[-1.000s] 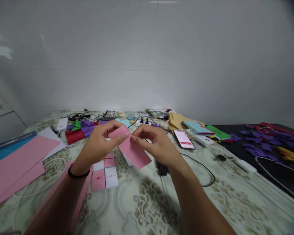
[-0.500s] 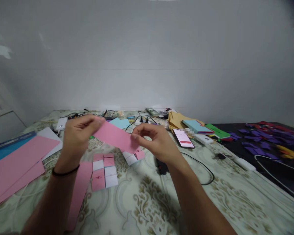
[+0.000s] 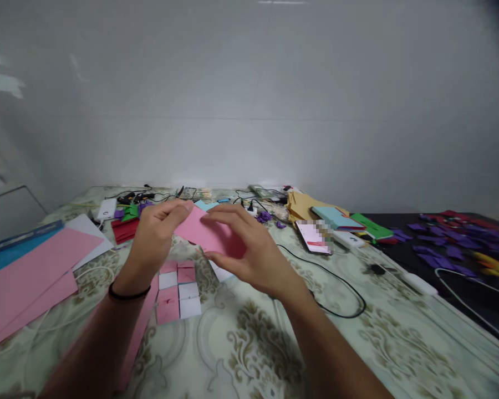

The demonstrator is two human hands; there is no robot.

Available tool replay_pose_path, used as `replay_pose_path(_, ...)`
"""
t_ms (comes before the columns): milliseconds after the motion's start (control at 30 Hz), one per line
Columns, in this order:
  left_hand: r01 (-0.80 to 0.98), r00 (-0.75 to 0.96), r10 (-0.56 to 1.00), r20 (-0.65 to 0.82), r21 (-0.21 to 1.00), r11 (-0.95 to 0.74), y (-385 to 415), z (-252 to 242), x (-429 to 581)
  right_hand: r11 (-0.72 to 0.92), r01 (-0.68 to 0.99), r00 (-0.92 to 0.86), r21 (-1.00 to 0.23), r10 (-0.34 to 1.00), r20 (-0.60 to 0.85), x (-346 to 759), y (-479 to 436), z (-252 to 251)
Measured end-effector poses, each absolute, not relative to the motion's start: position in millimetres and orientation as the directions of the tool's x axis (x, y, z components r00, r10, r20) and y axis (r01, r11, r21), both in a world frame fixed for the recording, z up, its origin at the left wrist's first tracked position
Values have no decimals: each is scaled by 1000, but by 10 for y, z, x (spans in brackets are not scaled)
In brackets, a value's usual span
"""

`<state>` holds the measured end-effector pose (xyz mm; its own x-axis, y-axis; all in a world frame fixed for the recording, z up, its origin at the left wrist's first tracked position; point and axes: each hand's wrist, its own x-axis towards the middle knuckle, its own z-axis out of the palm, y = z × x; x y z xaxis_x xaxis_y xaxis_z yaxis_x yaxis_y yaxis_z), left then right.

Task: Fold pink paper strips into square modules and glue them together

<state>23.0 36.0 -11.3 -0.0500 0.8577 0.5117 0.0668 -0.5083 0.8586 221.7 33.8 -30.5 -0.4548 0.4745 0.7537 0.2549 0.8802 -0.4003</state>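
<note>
A strip of pink paper (image 3: 205, 231) is held up above the table between both hands. My left hand (image 3: 160, 221) pinches its left end between thumb and fingers. My right hand (image 3: 249, 244) curves around the other end, fingers at the top edge and thumb at the bottom edge. Part of the strip lies hidden behind the right hand. Below the hands sits a square of folded pink and white paper pieces (image 3: 178, 296). Another white folded piece (image 3: 221, 273) is partly covered by my right hand. A long pink sheet (image 3: 133, 343) lies beneath my left forearm.
Pink sheets (image 3: 33, 277) lie at the left over a blue packet (image 3: 4, 260). A phone (image 3: 314, 237) rests at the right near a black cable (image 3: 349, 316). Behind are a yellow envelope (image 3: 301, 205) and notebooks (image 3: 336, 217). Purple paper pieces (image 3: 444, 257) cover a dark surface.
My left hand has moved right, bringing the hands closer together. The right hand's fingers have spread from a pinch to span the strip's edges, and the strip looks bent.
</note>
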Motion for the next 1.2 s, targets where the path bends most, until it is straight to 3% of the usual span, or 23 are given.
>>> replay_pose_path(167,-210,-66,909,412,885,-417,378,-89,266,890,307,-432,-338,446,784,2236,329,-304)
replay_pose_path(400,-241,-32,896,442,867,-436,360,-99,270,902,287,-456,-323,425,782,2206,375,-350)
replay_pose_path(633,-127,324,857,401,916,-380,182,-116,255,878,265,-310,-399,470,827,2220,376,-300)
replay_pose_path(867,-179,364,807,464,886,-429,493,-335,292,812,295,-256,-504,575,777,2234,392,-352)
replay_pose_path(1033,-206,330,796,507,862,-464,460,-308,337,727,182,-212,-662,687,695,2222,363,-380)
replay_pose_path(1200,-198,364,784,503,864,-462,415,-255,323,694,158,-235,-703,718,656,2205,348,-365)
